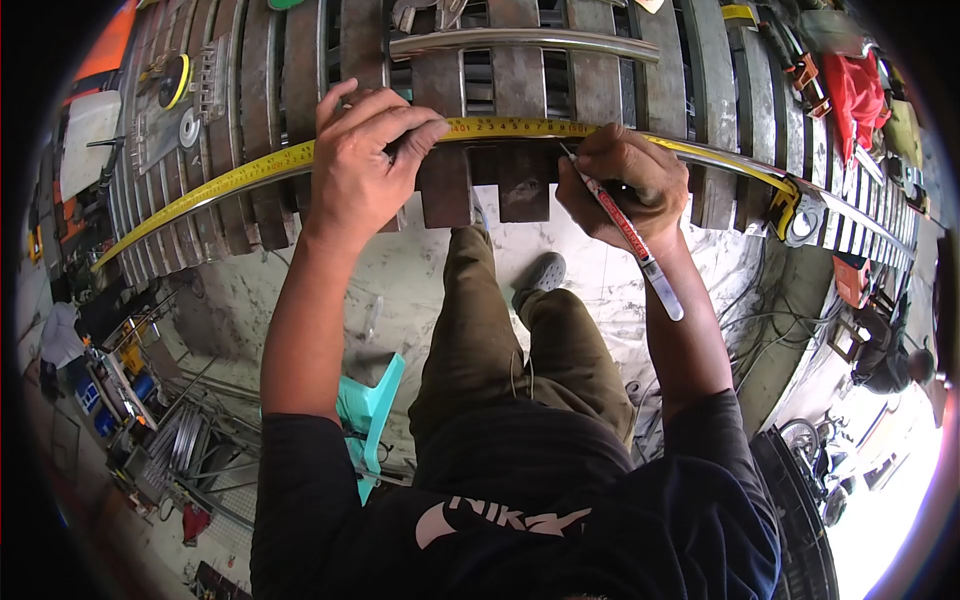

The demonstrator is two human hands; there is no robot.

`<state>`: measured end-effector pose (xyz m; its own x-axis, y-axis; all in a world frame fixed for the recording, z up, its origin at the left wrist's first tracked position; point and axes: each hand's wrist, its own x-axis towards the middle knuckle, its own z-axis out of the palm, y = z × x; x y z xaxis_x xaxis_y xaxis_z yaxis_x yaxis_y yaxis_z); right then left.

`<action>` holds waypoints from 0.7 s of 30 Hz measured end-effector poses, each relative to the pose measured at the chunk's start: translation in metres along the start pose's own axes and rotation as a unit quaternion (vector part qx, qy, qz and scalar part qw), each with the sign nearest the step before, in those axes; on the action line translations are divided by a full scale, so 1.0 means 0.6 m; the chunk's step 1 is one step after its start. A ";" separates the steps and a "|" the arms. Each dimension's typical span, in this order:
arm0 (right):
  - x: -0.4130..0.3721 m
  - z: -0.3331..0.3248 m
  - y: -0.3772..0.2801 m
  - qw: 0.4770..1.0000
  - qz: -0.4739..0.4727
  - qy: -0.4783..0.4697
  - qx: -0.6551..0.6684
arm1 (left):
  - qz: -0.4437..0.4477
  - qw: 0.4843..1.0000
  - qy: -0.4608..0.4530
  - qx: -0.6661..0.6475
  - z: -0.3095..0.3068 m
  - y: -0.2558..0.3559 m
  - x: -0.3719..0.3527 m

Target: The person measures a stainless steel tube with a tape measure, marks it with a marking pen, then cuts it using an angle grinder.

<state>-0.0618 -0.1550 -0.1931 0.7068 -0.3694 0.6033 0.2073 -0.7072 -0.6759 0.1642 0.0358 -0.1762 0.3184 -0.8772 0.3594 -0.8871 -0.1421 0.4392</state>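
A yellow tape measure (220, 183) is stretched along a shiny metal tube (725, 160) across the slatted bench, its case (800, 215) at the right. My left hand (365, 150) pinches the tape against the tube with thumb and forefinger, other fingers bent above. In my right hand (635, 185) is a white and red marker pen (640, 250), held like a pencil. The pen's tip points at the tube, just below the tape's printed numbers. Curled fingers of this hand also rest by the tape's edge.
A second metal tube (525, 40) lies farther back on the slatted bench (525, 205). Discs and a pale container (92, 145) are at the left. Clamps (808, 85) and a red cloth (858, 95) lie at the right. Below stands a turquoise stool (372, 405).
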 end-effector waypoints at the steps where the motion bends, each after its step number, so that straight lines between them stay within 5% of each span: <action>1: -0.002 0.002 0.001 1.000 0.001 0.003 -0.006 | -0.001 1.000 -0.002 0.002 0.000 0.000 0.000; 21: -0.011 0.009 0.013 1.000 0.000 0.004 -0.020 | 0.007 1.000 -0.016 0.016 0.000 -0.003 0.000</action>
<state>-0.0609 -0.1550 -0.2047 0.7014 -0.3735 0.6070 0.1805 -0.7309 -0.6582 0.1660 0.0361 -0.1768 0.2957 -0.8932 0.3388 -0.9016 -0.1437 0.4080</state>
